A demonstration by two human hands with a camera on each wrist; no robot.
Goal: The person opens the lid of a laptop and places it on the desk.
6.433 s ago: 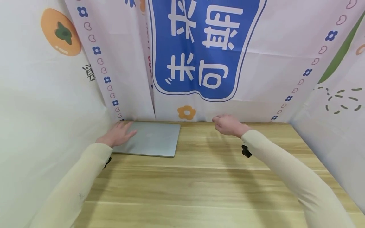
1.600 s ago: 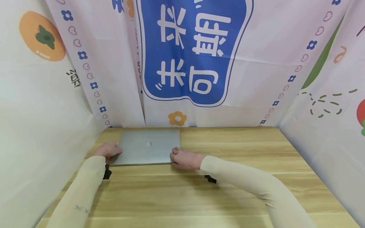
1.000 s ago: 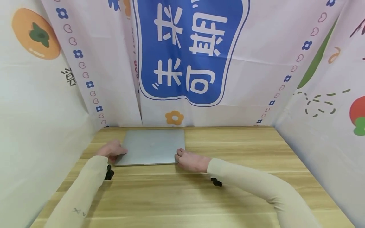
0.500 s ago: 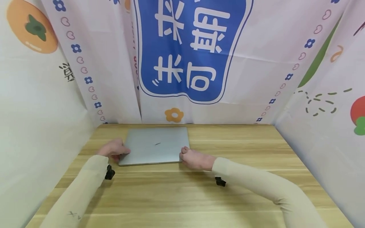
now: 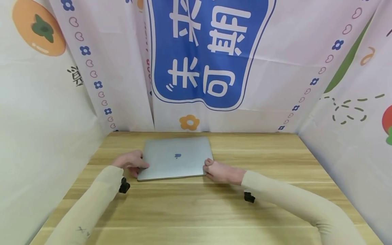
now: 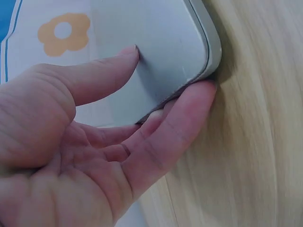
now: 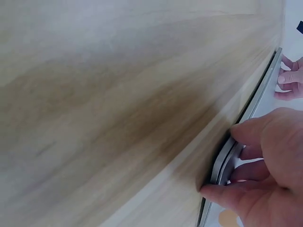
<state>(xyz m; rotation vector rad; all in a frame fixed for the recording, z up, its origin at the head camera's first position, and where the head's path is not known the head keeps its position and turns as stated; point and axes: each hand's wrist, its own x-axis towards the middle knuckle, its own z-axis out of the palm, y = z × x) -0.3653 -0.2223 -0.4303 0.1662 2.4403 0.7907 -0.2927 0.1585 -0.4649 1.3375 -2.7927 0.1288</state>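
Observation:
A closed silver laptop (image 5: 180, 166) with a logo on its lid lies toward the back of the wooden table, slightly turned. At its left side my left hand (image 5: 130, 161) grips the edge. In the left wrist view the thumb (image 6: 104, 78) rests on the lid while the fingers (image 6: 165, 132) reach under the rounded corner. My right hand (image 5: 225, 172) holds the front right corner. The right wrist view shows its thumb and fingertips on either side of that corner, along the laptop's thin edge (image 7: 260, 99).
The wood-grain table (image 5: 183, 211) extends in front of the laptop and to its right. A white printed cloth (image 5: 275, 85) hangs behind it, and cloth walls (image 5: 39, 119) rise at both sides. Dark wrist cameras (image 5: 249, 197) are strapped under the sleeves.
Earlier the left hand lay flat on the lid and the right was raised off it. Both hands then took hold of the laptop, which has slid right, with a slight turn.

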